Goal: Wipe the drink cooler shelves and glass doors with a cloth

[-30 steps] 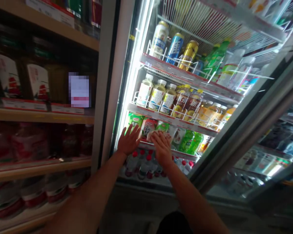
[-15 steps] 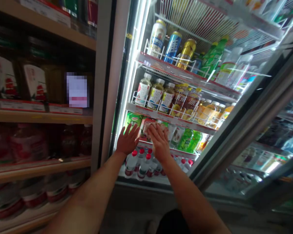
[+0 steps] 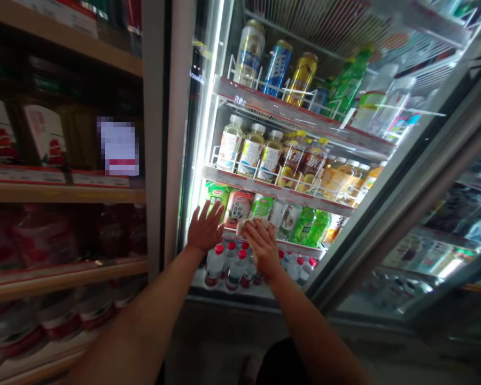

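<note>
My left hand (image 3: 206,228) is open, palm forward and fingers spread, against the front of a lit drinks fridge, before a green drink pack (image 3: 216,193). To its right, my right hand (image 3: 260,246) presses a pale crumpled cloth (image 3: 242,227) flat at the front of the lower shelf. The palm and fingers cover much of the cloth. Just above that hand stand a red drink pack (image 3: 239,207) and another green-and-white pack (image 3: 261,206). Red-capped water bottles (image 3: 236,271) sit below both hands, partly hidden by the right wrist.
The fridge's metal frame (image 3: 385,208) slants along the right. Higher fridge shelves hold tea bottles (image 3: 250,152), a blue can (image 3: 278,68) and a gold can (image 3: 302,80). On the left, a wooden shelf (image 3: 64,192) carries large bottles. A second lit fridge is at far right.
My right hand has slid down with the cloth, uncovering the red pack's front. My left hand stays spread in nearly the same place. The view has shifted slightly.
</note>
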Tool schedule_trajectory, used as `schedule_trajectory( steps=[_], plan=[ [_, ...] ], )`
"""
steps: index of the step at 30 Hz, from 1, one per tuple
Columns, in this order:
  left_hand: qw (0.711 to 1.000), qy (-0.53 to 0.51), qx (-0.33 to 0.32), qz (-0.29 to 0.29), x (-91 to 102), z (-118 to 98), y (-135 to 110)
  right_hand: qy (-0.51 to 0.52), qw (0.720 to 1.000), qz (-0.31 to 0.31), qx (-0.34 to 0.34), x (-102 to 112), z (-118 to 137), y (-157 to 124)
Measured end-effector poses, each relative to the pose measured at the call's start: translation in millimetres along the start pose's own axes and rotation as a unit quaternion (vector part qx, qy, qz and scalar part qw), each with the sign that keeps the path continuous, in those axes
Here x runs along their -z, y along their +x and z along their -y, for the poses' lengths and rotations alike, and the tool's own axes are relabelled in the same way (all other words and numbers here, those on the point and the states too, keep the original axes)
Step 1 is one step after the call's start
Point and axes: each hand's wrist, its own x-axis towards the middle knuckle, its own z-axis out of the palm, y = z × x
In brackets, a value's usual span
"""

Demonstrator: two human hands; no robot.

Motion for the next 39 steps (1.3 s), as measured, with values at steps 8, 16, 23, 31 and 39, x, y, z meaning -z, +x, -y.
schedule_trajectory(
  steps=[8,16,23,31,39],
  plan=[
    [0.998,-0.009,0.033,0.046,-6.5,4.0,-8.0,0.052,0.986,0.115,0.106,-18.6,8.7,-48.4],
    [0.999,-0.02,0.029,0.028,-7.5,4.8,-7.7,0.037,0.997,0.069,0.02,2.1,-15.6,-74.3],
    [0.998,-0.026,0.042,0.036,-8.5,5.5,-7.8,0.033,0.997,0.071,0.011,16.6,-39.1,-98.4],
    [0.998,-0.039,0.046,0.03,-10.9,7.0,-9.2,0.021,0.997,0.071,0.008,36.0,-59.5,-137.0],
    [0.997,-0.029,0.054,0.04,-10.0,6.3,-8.4,-0.036,0.987,-0.025,-0.157,41.6,-78.6,-176.8]
  ],
)
